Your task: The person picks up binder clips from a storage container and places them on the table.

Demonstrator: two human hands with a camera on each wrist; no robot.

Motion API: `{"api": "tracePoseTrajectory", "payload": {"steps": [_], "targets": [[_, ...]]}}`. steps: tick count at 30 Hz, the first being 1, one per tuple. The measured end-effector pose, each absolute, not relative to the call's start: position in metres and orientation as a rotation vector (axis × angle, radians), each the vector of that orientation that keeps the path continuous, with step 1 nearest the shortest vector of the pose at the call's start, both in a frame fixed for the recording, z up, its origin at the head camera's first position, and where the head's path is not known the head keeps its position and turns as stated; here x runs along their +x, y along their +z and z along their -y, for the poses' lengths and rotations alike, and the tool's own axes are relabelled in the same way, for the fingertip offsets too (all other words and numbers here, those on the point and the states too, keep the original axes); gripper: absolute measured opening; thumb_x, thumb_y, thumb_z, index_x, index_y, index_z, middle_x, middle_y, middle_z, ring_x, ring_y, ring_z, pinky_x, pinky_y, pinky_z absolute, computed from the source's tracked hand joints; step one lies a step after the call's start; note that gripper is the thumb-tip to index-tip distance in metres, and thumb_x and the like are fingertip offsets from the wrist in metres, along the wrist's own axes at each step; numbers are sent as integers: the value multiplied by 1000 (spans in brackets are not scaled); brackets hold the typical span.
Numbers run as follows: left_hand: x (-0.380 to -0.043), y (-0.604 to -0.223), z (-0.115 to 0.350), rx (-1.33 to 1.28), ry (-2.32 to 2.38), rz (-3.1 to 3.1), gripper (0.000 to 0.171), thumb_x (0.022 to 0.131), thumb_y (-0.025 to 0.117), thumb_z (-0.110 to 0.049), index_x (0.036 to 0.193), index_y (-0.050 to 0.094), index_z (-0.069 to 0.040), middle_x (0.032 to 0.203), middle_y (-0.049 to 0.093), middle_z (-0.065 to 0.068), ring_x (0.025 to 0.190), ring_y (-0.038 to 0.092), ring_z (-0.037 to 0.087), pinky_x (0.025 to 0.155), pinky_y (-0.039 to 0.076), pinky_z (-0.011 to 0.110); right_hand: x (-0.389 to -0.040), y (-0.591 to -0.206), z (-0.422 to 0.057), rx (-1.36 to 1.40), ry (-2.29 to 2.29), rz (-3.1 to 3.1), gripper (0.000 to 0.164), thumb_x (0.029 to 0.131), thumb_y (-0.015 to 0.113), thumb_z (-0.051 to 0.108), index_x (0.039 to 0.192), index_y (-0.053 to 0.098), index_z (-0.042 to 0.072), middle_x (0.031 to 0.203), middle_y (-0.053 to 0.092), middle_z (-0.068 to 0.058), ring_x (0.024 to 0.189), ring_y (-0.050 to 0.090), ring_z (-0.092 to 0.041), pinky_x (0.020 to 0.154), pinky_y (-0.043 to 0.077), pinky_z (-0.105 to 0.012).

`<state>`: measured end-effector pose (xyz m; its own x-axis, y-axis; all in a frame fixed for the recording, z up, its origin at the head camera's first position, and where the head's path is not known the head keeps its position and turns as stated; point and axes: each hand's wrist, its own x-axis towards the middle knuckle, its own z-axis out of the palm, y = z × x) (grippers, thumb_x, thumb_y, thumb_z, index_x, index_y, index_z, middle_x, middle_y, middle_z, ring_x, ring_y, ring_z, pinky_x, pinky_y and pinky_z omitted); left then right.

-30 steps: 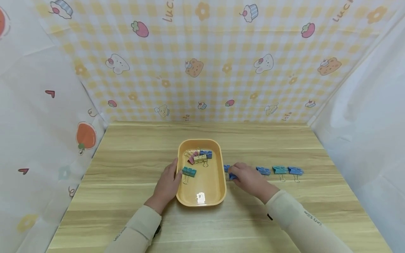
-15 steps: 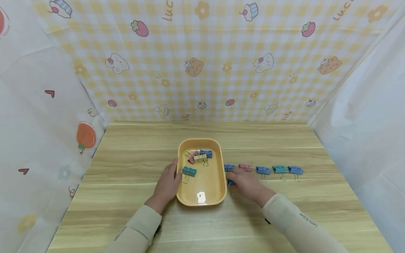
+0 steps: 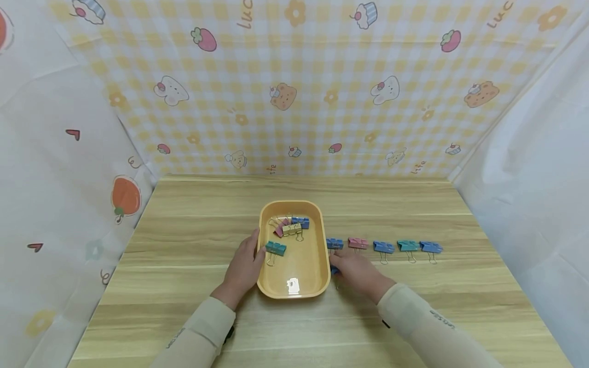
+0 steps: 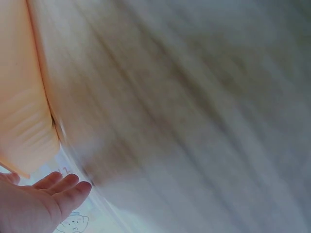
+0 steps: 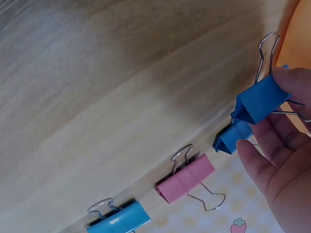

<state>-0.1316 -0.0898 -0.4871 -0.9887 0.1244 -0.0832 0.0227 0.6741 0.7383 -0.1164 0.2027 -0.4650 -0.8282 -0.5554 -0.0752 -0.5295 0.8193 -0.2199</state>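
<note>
My right hand pinches a blue binder clip between thumb and fingers, just outside the right wall of the yellow tray. In the right wrist view its wire handles stick out above and below the thumb. Along the tray's left side lies my left hand, thumb at the rim and fingers extended beside the wall. Inside the tray are a teal clip, a pink clip, a cream clip and a blue clip.
To the right of the tray runs a row of binder clips on the wooden table: a blue one close to the wall, then a pink one, a blue one, a teal one and another blue one. Patterned cloth surrounds the table.
My right hand has moved left and toward the front edge with the blue binder clip, uncovering the pink clip in the row. The left hand and the tray stay where they were.
</note>
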Motion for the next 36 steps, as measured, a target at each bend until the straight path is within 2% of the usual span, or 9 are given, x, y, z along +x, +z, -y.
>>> {"api": "tracePoseTrajectory", "payload": {"steps": [8,18,36], "targets": [[-130,-484,91,102,1210,-2736,62,103,40,-33,156,17,-13,151,31,23,137,32,43,109,29,58,-115,-467,-198,-858,-263,-2880,30,80,77,9,107,66,14,93,60,0,85,58,-18,77,54,-38],[-130,-485,91,87,1214,-2722,62,103,41,-34,156,17,-14,152,31,22,138,32,41,110,28,57,-112,-472,-195,-908,-172,-2921,25,79,77,7,101,68,12,85,56,0,75,55,-16,68,52,-33],[-130,-484,90,109,1220,-2725,62,103,41,-32,156,17,-11,153,30,22,140,29,40,111,27,56,-110,-471,-192,-848,-149,-2906,24,78,79,9,101,70,9,90,61,-3,85,61,-21,74,54,-40]]}}
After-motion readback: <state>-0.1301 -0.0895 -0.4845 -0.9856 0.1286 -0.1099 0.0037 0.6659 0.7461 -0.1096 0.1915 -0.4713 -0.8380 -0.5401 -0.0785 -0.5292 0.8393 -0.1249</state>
